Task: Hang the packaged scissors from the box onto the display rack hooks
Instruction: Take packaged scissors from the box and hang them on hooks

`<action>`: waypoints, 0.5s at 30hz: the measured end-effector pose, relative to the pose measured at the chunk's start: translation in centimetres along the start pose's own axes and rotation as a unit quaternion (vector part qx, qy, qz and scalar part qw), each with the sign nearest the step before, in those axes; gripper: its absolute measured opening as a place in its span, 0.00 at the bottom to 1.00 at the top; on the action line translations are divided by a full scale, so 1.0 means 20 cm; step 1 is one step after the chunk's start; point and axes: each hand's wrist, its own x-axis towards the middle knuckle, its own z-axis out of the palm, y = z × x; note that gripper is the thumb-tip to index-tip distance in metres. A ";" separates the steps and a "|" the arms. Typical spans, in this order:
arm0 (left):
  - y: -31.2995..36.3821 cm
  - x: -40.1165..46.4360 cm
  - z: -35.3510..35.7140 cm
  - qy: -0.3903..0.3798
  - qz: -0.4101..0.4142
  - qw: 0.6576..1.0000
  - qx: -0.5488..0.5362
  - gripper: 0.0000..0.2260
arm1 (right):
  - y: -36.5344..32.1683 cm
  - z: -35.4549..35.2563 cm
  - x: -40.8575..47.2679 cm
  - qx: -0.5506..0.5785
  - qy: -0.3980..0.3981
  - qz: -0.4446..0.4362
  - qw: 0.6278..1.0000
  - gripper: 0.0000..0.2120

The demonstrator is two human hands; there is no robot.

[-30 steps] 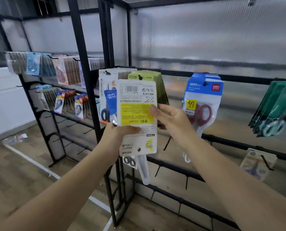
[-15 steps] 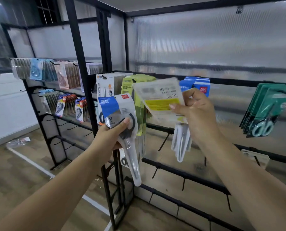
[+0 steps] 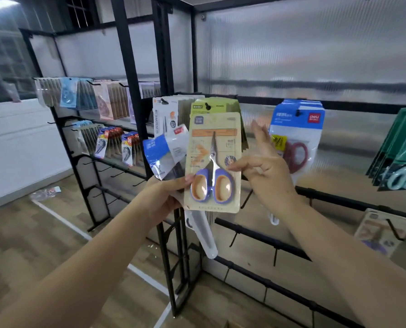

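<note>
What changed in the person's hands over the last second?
The white-backed pack the right hand carried off toward the rack is gone from it; that hand now touches the beige pack of purple-handled scissors with loose fingers. The left hand grips that pack in front of the blue-topped pack it kept holding. The hanging blue packs stayed put.

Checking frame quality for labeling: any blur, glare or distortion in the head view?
Head view: wide-angle bend on the rack posts; right hand motion-blurred at its raised fingers; purple-handled scissors pack sharp and readable; ceiling light blown out top left; translucent back panel hazy, soft streaks.
</note>
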 end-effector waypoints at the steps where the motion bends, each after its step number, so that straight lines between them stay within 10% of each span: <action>1: 0.00 0.00 0.00 0.003 0.015 1.000 -0.001 0.10 | 0.00 0.01 0.00 0.028 0.004 0.020 0.999 0.21; 5: -0.06 -0.01 -0.03 0.028 0.021 0.999 0.016 0.15 | 0.01 0.04 0.02 0.241 -0.006 0.157 0.958 0.17; 15: -0.20 0.00 0.08 0.005 0.030 0.999 0.010 0.09 | 0.01 -0.03 -0.12 0.207 0.077 0.175 0.960 0.29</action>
